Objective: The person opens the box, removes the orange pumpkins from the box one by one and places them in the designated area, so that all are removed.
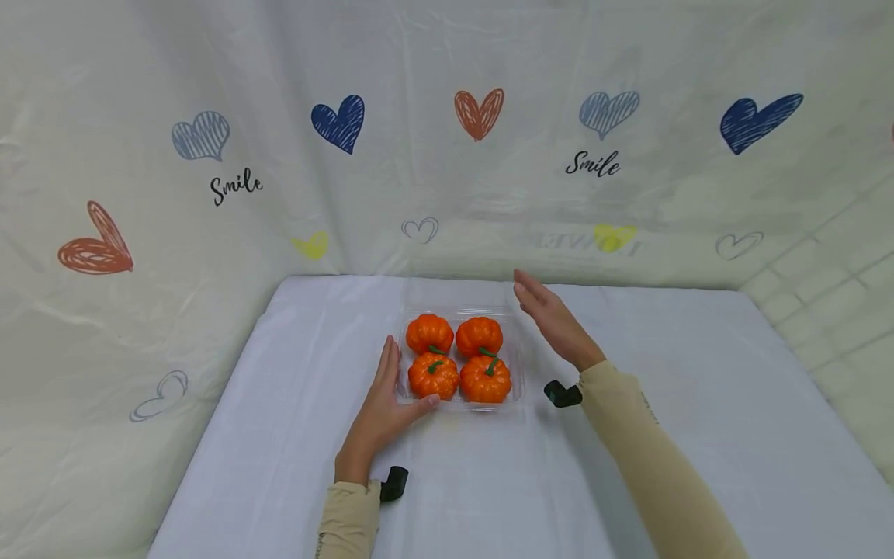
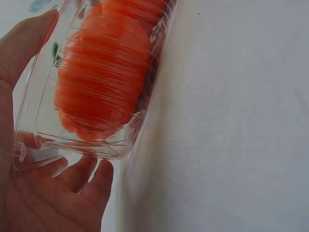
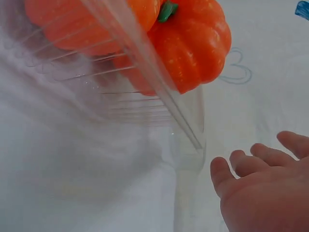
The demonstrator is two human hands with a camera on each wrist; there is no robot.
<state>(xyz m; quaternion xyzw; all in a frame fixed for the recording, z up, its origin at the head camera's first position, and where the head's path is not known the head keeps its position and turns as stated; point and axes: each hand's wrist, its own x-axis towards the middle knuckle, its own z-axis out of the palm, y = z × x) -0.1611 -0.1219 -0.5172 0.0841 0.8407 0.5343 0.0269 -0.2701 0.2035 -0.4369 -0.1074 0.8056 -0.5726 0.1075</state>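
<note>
A clear plastic clamshell box (image 1: 518,357) sits on the table with several small orange pumpkins in it, among them a front right pumpkin (image 1: 485,380) with a green stem. Its transparent lid (image 1: 457,293) stands raised at the back, faint against the cloth. My left hand (image 1: 380,407) holds the box at its front left corner, thumb on the front rim and fingers along the left side. In the left wrist view a pumpkin (image 2: 104,72) shows through the ribbed wall. To the right of the box, my right hand (image 1: 555,318) is held apart from it, fingers extended.
A white cloth covers the table (image 1: 670,404). Behind it hangs a pale curtain (image 1: 447,186) printed with hearts and the word "Smile". A black wrist camera (image 1: 563,394) sits at the right wrist and another black camera (image 1: 394,483) at the left.
</note>
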